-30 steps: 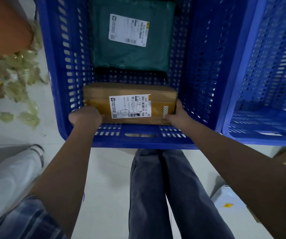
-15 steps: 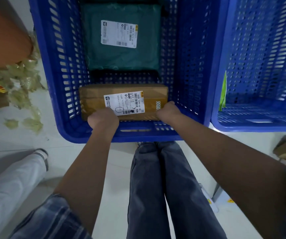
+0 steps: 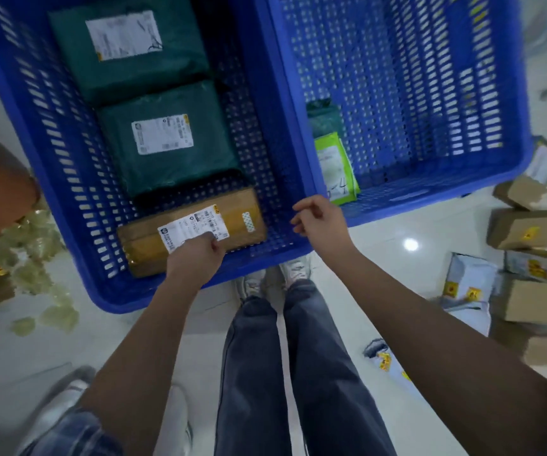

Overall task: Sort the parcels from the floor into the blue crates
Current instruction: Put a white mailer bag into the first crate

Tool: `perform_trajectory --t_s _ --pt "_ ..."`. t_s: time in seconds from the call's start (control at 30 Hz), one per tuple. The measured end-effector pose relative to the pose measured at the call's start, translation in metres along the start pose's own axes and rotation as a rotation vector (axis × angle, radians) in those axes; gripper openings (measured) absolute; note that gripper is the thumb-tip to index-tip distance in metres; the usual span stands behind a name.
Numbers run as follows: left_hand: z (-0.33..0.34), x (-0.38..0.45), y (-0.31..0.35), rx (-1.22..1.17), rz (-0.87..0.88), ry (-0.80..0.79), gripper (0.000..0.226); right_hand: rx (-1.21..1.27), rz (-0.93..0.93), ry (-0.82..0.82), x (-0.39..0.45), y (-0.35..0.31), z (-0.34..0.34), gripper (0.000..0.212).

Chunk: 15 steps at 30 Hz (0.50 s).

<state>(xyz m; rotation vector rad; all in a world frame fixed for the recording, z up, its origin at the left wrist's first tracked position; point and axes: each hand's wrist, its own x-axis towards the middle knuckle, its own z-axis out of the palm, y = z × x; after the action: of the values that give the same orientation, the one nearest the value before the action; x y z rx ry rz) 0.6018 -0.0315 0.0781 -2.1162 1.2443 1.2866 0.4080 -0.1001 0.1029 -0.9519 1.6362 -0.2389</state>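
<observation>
A brown taped box (image 3: 242,222) with a white label lies at the near end of the left blue crate (image 3: 12,103). My left hand (image 3: 196,258) is over the box's near edge, fingers loosely curled, knuckles on the label. Beyond the box lie two dark green bagged parcels (image 3: 173,166), (image 3: 117,77). My right hand (image 3: 318,222) hovers with relaxed fingers over the rims where the crates meet and holds nothing. The right blue crate (image 3: 516,93) holds a light green pouch (image 3: 334,169) and a small dark green parcel (image 3: 323,116) against its left wall.
Cardboard boxes (image 3: 525,228) and white mailers (image 3: 466,284) lie on the floor at the right. Yellowish packing scraps (image 3: 35,264) are scattered at the left. Another person's trouser leg and shoe (image 3: 64,390) are at the lower left. My own legs (image 3: 282,357) stand below the crates.
My right hand has let go of the brown box and lifted off to the right. My left hand has slid from the box's left end to its near middle. The view has swung right.
</observation>
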Motion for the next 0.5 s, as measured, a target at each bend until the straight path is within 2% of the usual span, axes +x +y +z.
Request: perform_trajectory --t_s 0.13,0.3,0.4,0.5 --pt "0.003 -0.008 0.018 -0.059 0.067 0.075 0.020 0.203 -0.008 0.236 -0.015 0.018 -0.042 0.032" --pt "0.017 -0.019 0.054 -0.211 0.228 0.253 0.016 0.430 0.103 0.475 -0.032 0.061 -0.091 0.027" --pt "0.029 -0.025 0.090 -0.217 0.309 0.291 0.013 0.539 0.241 0.561 -0.040 0.097 -0.121 0.033" --pt "0.045 -0.031 0.134 -0.202 0.417 0.291 0.011 0.609 0.377 0.571 -0.050 0.136 -0.154 0.031"
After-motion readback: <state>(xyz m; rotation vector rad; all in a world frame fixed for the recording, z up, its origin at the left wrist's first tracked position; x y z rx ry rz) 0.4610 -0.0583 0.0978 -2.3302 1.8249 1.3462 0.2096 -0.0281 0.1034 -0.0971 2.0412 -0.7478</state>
